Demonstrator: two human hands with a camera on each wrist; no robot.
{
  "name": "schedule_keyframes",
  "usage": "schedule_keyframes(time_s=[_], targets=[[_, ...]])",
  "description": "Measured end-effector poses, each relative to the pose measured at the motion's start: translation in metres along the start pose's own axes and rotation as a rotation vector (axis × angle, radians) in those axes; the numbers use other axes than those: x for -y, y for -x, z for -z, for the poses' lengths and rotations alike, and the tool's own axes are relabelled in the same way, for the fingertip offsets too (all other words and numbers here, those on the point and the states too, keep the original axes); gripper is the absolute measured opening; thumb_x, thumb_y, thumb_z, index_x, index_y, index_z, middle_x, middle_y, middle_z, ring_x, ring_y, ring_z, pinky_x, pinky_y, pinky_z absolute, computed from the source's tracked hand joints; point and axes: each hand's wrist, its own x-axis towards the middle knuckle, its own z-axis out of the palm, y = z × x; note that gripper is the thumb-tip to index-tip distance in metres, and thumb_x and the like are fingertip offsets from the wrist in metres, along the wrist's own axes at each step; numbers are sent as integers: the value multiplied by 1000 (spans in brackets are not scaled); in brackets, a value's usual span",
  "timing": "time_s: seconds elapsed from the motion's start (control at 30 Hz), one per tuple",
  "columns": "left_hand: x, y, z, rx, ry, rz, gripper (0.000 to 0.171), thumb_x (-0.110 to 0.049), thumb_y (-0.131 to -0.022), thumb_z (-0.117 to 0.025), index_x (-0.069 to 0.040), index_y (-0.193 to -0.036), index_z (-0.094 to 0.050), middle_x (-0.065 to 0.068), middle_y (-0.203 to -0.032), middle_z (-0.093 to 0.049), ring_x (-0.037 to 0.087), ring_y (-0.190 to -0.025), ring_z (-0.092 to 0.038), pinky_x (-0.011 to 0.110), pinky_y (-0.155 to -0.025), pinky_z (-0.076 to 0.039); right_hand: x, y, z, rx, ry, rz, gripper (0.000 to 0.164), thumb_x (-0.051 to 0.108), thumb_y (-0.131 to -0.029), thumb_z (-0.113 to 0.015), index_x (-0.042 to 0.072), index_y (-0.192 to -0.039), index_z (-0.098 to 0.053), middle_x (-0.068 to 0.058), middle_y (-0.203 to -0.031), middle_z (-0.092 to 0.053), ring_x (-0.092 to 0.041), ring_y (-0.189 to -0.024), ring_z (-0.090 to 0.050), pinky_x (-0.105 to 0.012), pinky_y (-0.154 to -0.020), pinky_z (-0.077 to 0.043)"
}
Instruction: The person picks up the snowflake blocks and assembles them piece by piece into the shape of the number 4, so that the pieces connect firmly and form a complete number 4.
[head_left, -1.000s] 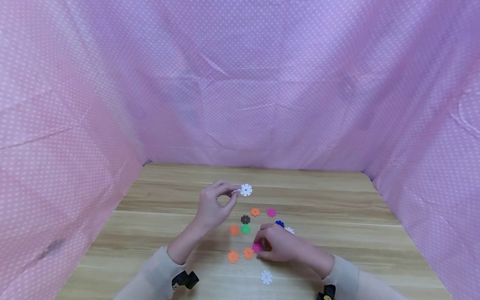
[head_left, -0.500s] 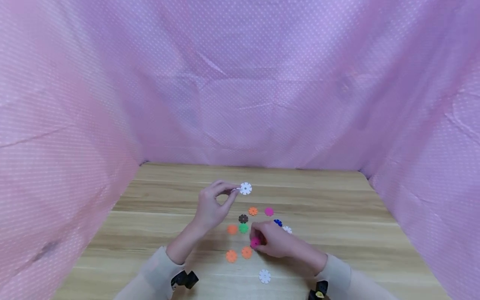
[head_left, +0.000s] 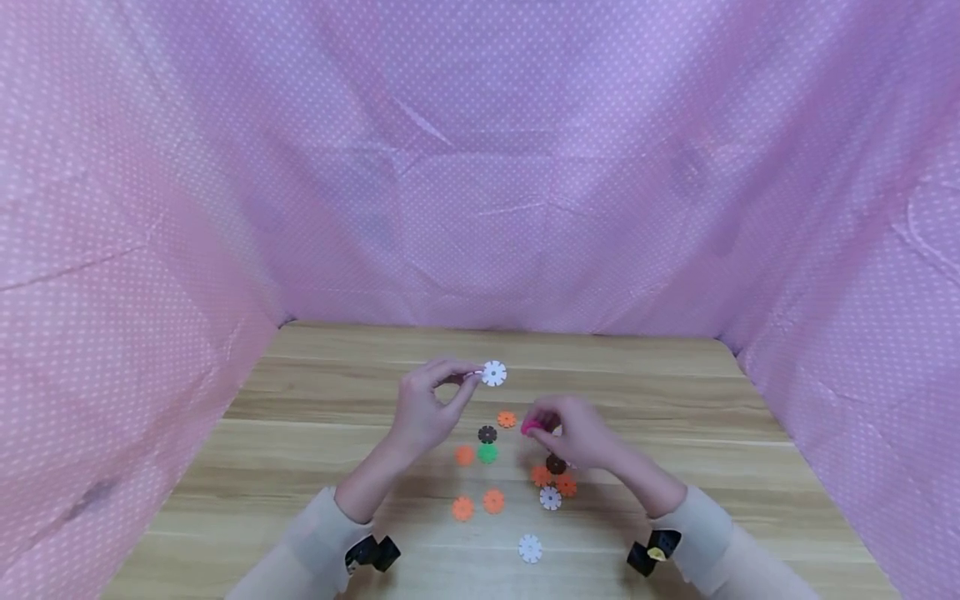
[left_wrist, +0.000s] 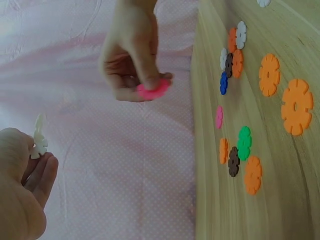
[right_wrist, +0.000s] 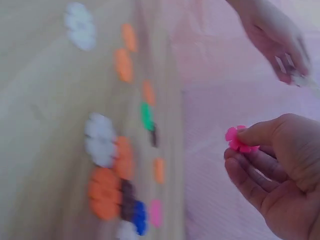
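Note:
My left hand (head_left: 426,410) pinches white notched plastic discs (head_left: 493,373) above the far part of the table; in the left wrist view these white pieces (left_wrist: 39,142) seem joined at an angle. Between thumb and fingers, my right hand (head_left: 581,432) holds a pink notched disc (right_wrist: 239,138), raised off the tabletop. Below that hand lies a cluster: a brown disc (head_left: 556,463), orange discs (head_left: 566,485) and a white disc (head_left: 551,498). A blue disc (left_wrist: 223,83) and a second pink disc (left_wrist: 219,117) show in the wrist views, but the right hand hides them from the head view.
Loose discs lie on the wooden table (head_left: 300,467): a green one (head_left: 487,452) touching a dark brown one (head_left: 487,434), several orange ones (head_left: 462,508), and a white one (head_left: 530,548) nearest me. Pink dotted cloth (head_left: 480,208) encloses the back and sides.
With the pink disc in its grip, my right hand has risen and moved away from me and slightly right, uncovering the clustered discs. My left hand stays nearly still with its white discs.

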Motion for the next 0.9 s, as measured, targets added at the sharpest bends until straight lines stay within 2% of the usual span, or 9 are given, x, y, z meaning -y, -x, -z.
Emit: schedule_keyframes(time_s=[0.23,0.43,0.57,0.9], targets=[[5,-1,-6,-6,58,2,13,5,-92,-78,-1,-103,-80,13,-97,-82,24,-82,-78,25,-80,-70,16,-15,35,-205,-38,-12,8,5,-95,-78,8,-102,-79,-3,-91,-80,-12,-77,-74,-23,-70,-68],[3,-2,-9,9,50,10,12,3,-92,-79,-3,-102,-80,12,-97,-82,22,-82,-78,25,-79,-70,27,-21,48,-318,-60,25,13,3,-93,-80,7,-106,-79,-5,-95,-82,-12,-81,-76,-22,-72,-68],[1,-2,-8,11,44,9,12,3,-92,-79,-3,-102,-80,11,-97,-82,22,-82,-78,25,-79,-69,31,-23,49,-353,-86,41,17,3,-93,-81,6,-109,-79,-7,-96,-83,-10,-82,-76,-21,-73,-68],[3,-1,-10,28,26,9,11,0,-93,-79,-3,-103,-80,10,-97,-82,22,-83,-79,25,-80,-70,41,-28,44,-336,-147,93,17,1,-95,-77,4,-112,-78,-9,-100,-82,-16,-86,-79,-28,-78,-70]])
